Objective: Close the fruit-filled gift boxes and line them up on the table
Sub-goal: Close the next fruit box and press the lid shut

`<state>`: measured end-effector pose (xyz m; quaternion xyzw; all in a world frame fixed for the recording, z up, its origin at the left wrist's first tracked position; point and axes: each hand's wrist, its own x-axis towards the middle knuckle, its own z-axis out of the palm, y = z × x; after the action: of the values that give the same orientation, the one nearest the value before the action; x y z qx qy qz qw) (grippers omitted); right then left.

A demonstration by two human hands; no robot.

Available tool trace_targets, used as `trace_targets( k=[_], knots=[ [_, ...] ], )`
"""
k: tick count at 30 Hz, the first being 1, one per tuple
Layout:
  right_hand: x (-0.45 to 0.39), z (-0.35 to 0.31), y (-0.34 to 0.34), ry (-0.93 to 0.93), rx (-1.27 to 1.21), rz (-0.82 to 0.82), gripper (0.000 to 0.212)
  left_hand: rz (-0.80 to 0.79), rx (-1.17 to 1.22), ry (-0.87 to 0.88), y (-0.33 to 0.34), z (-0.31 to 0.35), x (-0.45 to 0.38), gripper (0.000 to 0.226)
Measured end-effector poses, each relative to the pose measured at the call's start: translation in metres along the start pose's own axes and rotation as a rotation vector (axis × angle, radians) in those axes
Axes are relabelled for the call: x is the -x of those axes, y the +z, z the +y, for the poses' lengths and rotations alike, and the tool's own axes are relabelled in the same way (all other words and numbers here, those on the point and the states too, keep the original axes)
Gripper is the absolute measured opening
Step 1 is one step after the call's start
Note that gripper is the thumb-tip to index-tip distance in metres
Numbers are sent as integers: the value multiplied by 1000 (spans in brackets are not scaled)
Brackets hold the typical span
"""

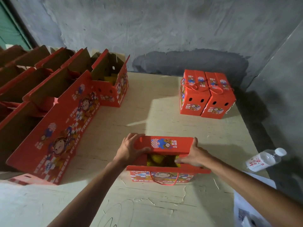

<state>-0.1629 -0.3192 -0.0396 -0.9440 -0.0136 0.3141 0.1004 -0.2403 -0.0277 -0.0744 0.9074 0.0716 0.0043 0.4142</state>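
One red box (165,159) sat near the front middle of the table (147,112), half closed: its far lid flap (164,144) was folded down over the top, while the near flap (167,169) stuck out toward the person, leaving a gap between them. Through that gap showed yellow fruit (155,159) in netted wrapping. A red cord handle (164,180) hung down the box's near face, above the words FRESH FRUIT. The left hand (129,148) gripped the left end of the far flap, fingers curled over its far edge and thumb along its near edge. The right hand (193,154) held the right end of the same flap, thumb up at the far corner and fingers reaching flat into the gap. Two closed boxes (207,95) stood touching side by side at the far right of the table, near the grey wall (164,30), each with cord handles across its top. Many open boxes (65,95) stood in close rows along the left side, their lids upright; one at the far end showed yellow fruit inside. A clear water bottle (266,158) with a white cap lay tilted off the table's right edge. Printed paper (250,213) lay at the lower right.
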Motion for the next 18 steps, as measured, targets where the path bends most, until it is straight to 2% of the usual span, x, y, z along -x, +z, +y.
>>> trace_targets(
  k=[7,10,14,18],
  knots=[
    [-1,5,-4,-30,-123,-60,128,28,50,15,7,-4,5,95],
    [5,7,0,-64,-128,-22,122,20,37,30,8,-2,10,95],
    [7,10,6,-76,-97,89,116,-137,-172,46,4,3,14,126],
    [5,12,11,-97,-72,136,115,-175,-363,-5,5,13,12,128]
  ],
)
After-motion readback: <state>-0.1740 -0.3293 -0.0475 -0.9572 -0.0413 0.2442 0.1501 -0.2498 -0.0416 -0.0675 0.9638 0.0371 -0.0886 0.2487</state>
